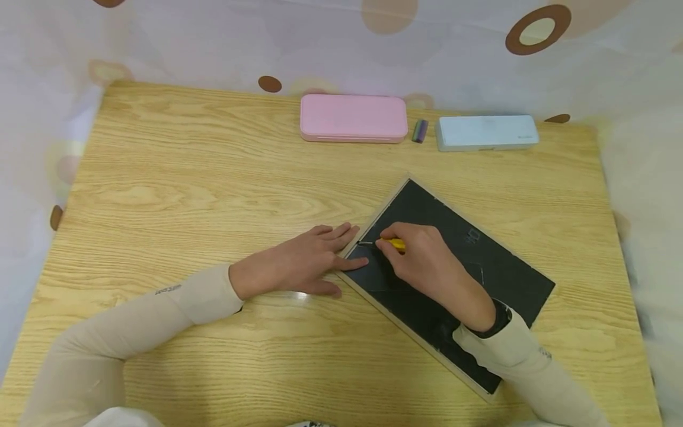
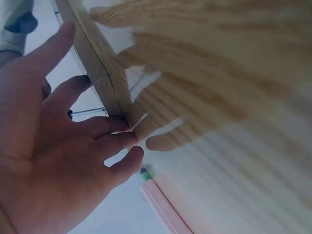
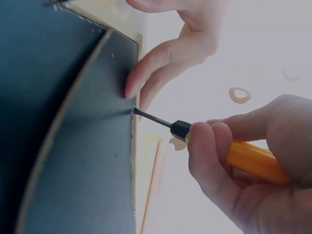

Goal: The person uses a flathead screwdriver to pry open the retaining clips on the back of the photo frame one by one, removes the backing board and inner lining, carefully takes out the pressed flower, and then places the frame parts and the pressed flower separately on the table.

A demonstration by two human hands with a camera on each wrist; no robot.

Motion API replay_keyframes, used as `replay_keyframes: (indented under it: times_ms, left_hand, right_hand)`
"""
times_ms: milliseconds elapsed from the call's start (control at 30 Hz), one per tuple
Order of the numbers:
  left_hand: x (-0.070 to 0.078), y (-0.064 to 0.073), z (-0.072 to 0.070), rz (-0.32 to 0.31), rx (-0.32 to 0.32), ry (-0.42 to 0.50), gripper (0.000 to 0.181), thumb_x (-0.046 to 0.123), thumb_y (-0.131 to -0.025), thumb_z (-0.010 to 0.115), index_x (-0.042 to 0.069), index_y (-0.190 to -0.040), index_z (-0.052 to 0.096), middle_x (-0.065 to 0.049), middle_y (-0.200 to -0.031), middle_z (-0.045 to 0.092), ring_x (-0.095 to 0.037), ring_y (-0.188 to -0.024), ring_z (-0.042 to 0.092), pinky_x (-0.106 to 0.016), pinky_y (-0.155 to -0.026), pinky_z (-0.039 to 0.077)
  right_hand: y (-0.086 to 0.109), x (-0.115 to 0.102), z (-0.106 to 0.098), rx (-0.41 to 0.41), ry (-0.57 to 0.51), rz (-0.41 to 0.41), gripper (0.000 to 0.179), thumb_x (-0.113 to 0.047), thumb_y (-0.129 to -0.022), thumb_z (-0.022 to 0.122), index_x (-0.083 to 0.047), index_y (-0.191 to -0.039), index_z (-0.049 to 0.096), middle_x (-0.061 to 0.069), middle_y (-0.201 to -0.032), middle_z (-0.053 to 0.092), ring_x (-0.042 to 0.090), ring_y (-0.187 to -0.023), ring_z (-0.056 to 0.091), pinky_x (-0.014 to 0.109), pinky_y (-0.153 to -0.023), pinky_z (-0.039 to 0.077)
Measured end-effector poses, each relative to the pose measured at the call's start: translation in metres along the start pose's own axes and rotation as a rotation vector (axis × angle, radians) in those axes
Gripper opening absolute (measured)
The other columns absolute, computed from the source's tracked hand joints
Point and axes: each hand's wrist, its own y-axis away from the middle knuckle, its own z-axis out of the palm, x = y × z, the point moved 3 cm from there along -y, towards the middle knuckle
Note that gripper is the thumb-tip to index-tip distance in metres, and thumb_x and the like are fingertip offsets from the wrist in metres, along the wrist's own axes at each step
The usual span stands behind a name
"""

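Observation:
A wooden picture frame (image 1: 411, 333) with a dark backing board (image 1: 512, 279) lies at an angle on the table. My right hand (image 1: 427, 261) grips the yellow handle of a flat-blade screwdriver (image 1: 397, 244). In the right wrist view, the screwdriver's tip (image 3: 135, 111) meets the seam between the backing board (image 3: 92, 146) and the frame's edge. My left hand (image 1: 304, 261) rests at the frame's left corner with fingers spread. Its index finger lies on the backing board and the other fingertips are along the frame's outer side, as the left wrist view shows of the hand (image 2: 63, 141).
At the back of the table (image 1: 187, 178) stand a pink case (image 1: 353, 118) and a pale blue case (image 1: 487, 133). Between them is a small dark multicoloured block (image 1: 420, 131). A patterned pale curtain (image 1: 213, 41) hangs behind the table and along its sides.

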Motion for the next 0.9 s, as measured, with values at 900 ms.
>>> replay_keyframes:
  times_ms: [900]
  left_hand:
    - [0.001, -0.003, -0.001, 0.051, 0.105, -0.077, 0.054, 0.040, -0.094, 0.067, 0.024, -0.144, 0.056, -0.024, -0.157, 0.030, -0.036, -0.145, 0.033, -0.049, -0.110, 0.037]
  right_hand:
    - [-0.042, -0.029, -0.009, -0.184, 0.063, -0.124, 0.012, -0.003, -0.097, 0.061, 0.002, -0.101, 0.071, 0.005, -0.068, 0.062, 0.012, -0.048, 0.045, 0.025, -0.047, 0.037]
